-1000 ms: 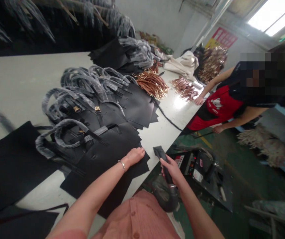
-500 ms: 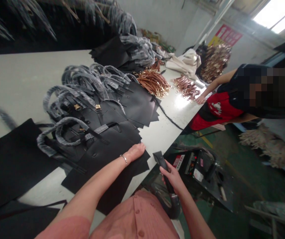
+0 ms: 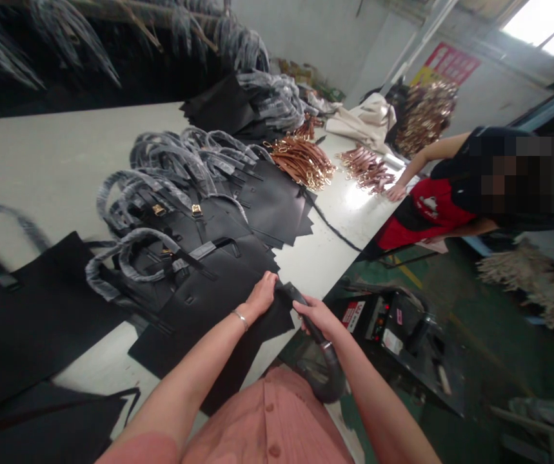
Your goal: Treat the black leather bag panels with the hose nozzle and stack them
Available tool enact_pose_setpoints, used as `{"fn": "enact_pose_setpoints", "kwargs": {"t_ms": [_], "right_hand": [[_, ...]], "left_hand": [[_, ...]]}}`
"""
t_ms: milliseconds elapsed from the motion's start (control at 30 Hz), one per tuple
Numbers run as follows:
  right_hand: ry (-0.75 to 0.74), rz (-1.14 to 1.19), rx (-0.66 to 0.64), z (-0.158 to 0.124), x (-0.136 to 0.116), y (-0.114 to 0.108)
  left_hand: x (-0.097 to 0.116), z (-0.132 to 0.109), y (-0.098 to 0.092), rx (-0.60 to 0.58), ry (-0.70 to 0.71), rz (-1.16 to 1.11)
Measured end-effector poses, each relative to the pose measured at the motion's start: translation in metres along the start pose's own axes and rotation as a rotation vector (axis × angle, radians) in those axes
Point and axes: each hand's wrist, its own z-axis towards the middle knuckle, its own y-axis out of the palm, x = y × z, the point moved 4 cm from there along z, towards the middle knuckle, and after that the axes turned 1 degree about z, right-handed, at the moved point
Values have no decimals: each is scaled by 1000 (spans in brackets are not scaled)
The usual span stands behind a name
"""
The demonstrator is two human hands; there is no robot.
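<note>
My left hand (image 3: 261, 295) is closed, its fingers pinching the edge of a black leather panel (image 3: 228, 290) with a handle fitted to it. In my right hand (image 3: 319, 317) is a black hose nozzle (image 3: 313, 328), its flat tip right beside my left fingers at the panel's edge. The hose (image 3: 333, 380) curves down from the nozzle past my waist. Overlapping black panels lie beneath and behind, with handles wrapped in clear film (image 3: 136, 248) and small gold-coloured fittings (image 3: 197, 210).
On the white table (image 3: 78, 148) lie brown straps with gold clasps (image 3: 306, 161) and more black leather (image 3: 29, 309). A co-worker in a red apron (image 3: 426, 209) stands at the table's far right. A black machine with red lights (image 3: 393, 341) stands on the floor to my right.
My right hand has brought the nozzle up and left to the panel's edge beside my left hand. My left fingers have closed in on that edge. The view has shifted slightly.
</note>
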Motion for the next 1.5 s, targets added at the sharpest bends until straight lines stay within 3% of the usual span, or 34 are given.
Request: {"fn": "enact_pose_setpoints", "kwargs": {"t_ms": [100, 267, 400, 533, 767, 1033, 1133, 1267, 1400, 1500], "right_hand": [[-21, -1, 39, 1, -5, -4], [-2, -27, -27, -14, 4, -1], [-82, -12, 111, -9, 0, -1], [-140, 9, 208, -14, 0, -20], [-61, 91, 257, -42, 38, -39], [-24, 60, 251, -50, 49, -28], [-16, 39, 263, -48, 49, -27], [-31, 35, 254, -49, 47, -26], [-52, 28, 208, -51, 44, -24], [-67, 8, 170, -51, 43, -21]], "left_hand": [[-1, 1, -1, 8, -10, -10], [3, 1, -2, 2, 5, 0], [7, -6, -3, -31, 74, 45], [14, -12, -4, -108, 313, 234], [37, -6, 5, -319, 792, 462], [44, -10, 11, -363, 910, 427], [44, -7, 17, -318, 852, 377], [36, 4, 19, -235, 638, 362], [21, 5, 4, -120, 439, 374], [15, -4, -9, -111, 408, 324]]}}
